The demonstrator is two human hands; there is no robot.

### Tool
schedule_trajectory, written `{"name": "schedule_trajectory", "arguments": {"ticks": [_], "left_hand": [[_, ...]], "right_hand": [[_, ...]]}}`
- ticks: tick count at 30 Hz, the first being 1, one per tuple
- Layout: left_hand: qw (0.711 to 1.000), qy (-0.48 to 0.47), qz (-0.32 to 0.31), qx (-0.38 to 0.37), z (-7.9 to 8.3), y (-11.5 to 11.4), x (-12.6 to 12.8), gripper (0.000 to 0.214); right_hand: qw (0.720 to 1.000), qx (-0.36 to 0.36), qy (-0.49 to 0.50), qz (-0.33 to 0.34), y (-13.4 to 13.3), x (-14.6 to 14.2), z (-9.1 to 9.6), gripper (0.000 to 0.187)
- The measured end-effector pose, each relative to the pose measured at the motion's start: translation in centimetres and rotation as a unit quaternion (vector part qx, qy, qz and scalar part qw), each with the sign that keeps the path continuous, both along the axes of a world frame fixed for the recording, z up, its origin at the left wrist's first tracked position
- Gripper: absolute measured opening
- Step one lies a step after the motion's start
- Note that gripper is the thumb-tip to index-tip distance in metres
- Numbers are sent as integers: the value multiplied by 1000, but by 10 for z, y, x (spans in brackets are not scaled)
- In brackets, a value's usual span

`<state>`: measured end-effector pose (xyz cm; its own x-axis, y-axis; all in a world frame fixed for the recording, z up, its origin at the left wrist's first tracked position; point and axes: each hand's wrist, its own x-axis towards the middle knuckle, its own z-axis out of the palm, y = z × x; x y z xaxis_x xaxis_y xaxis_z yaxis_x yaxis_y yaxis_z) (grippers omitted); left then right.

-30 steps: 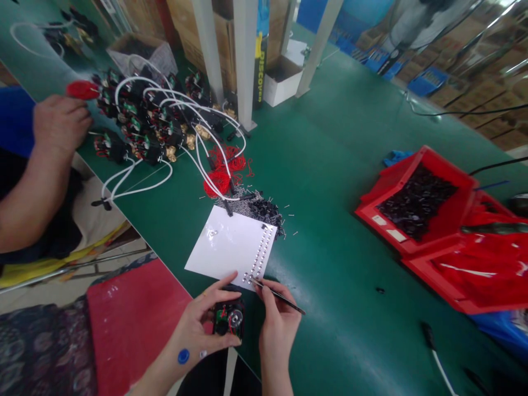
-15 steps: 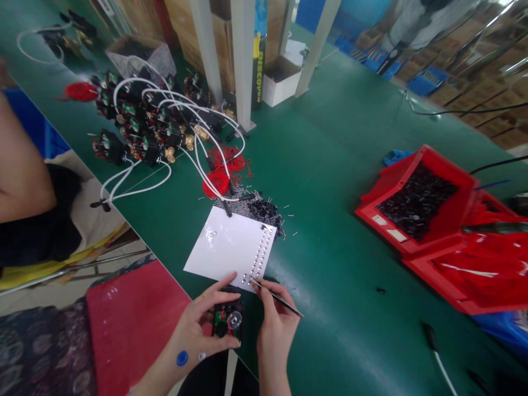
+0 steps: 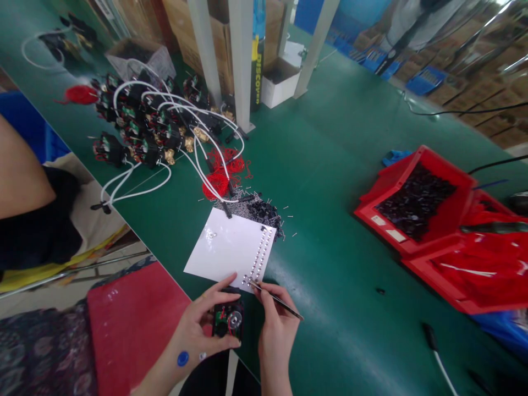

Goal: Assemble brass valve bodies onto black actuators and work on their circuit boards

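My left hand (image 3: 197, 325) grips a black electronic module (image 3: 225, 329) by its sides near the table edge. A green board, red wires and a round metal disc show inside it. My right hand (image 3: 275, 314) holds tweezers (image 3: 285, 307), their tip down among small silvery pieces (image 3: 260, 254) at the near right corner of a white sheet (image 3: 223, 247). These pieces sit in rows along the sheet's right side. Whether the tip pinches one is too small to tell. The left index finger reaches over the sheet's near edge.
Loose screws and small black parts (image 3: 264, 212) lie beyond the sheet, beside red wire bundles (image 3: 215, 186). Wired black assemblies (image 3: 144, 148) with white cables crowd the left. Red bins (image 3: 396, 231) stand at right. A white post (image 3: 241, 66) rises behind. Another person's arm (image 3: 22, 170) is at left.
The tweezers and my right hand have shifted very slightly. My left hand keeps its grip on the module. At far left, the other person's arm has moved a little.
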<state>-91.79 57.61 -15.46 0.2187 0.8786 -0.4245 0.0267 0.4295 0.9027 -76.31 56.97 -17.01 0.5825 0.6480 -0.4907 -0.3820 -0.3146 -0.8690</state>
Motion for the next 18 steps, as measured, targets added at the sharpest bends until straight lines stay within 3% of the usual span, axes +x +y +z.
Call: {"name": "schedule_trajectory", "arguments": {"ticks": [18], "left_hand": [[1000,0,-2,-22,2,2,-1,58]], "right_hand": [[1000,24,-1,-10,-5,-5,-14,19]]}}
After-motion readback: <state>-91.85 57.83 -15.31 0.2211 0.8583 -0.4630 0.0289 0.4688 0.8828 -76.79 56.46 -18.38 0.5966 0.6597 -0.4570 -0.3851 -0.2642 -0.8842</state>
